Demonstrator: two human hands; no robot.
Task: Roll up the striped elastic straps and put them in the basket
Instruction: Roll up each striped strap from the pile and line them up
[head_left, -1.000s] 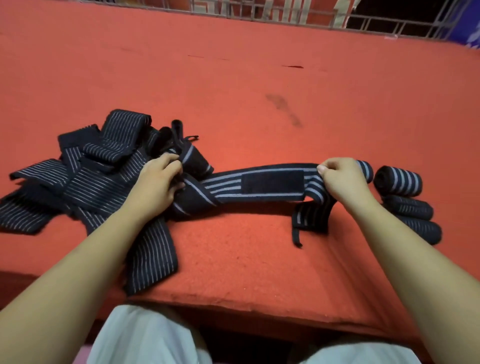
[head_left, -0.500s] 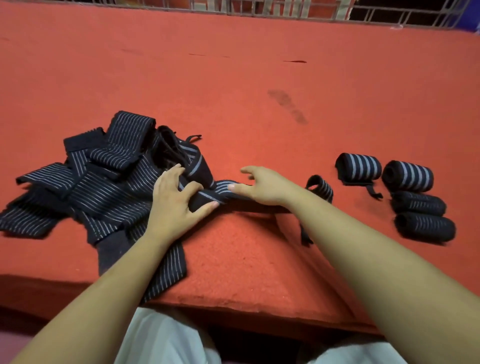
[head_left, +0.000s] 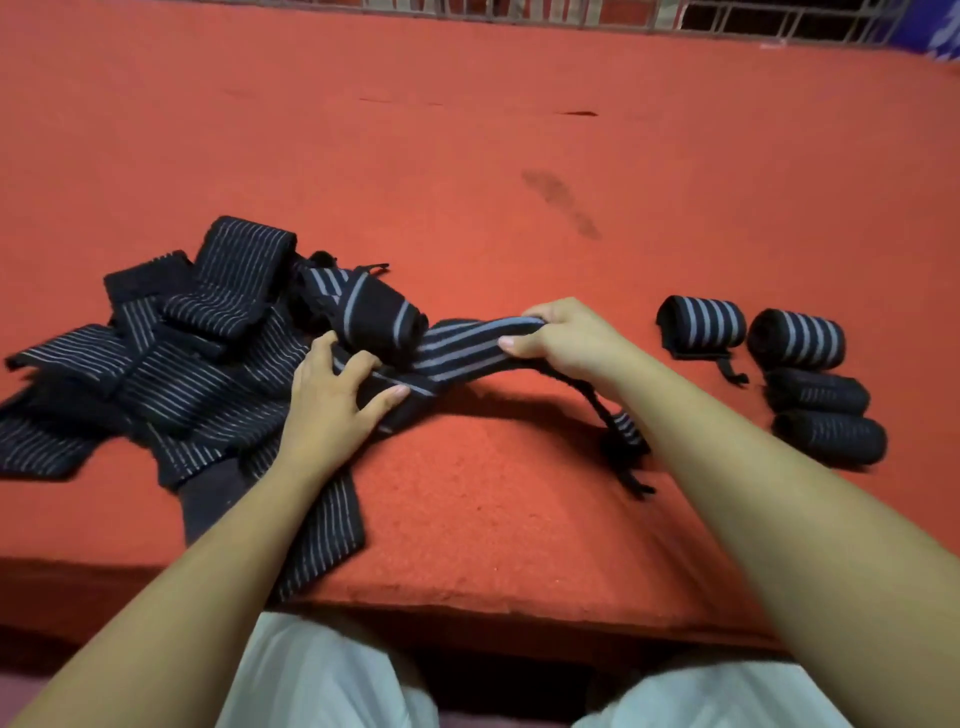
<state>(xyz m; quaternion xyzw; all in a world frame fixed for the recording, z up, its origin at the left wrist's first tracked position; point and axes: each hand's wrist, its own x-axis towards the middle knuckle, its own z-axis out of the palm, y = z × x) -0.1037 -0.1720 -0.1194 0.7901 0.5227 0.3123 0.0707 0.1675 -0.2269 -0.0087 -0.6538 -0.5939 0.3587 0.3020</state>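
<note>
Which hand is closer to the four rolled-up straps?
Right. The right hand, pinching the loose strap, sits just left of the rolled-up straps; the left hand rests farther left, at the unrolled pile.

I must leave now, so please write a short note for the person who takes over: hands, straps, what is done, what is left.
The left hand rests on the wide-striped strap beside the pile of unrolled straps; the right hand grips the same strap, raised off the red surface. Done: four rolled straps lie at the right. Remaining: roll this strap and the pile, then basket them all; no basket is in view.
</note>
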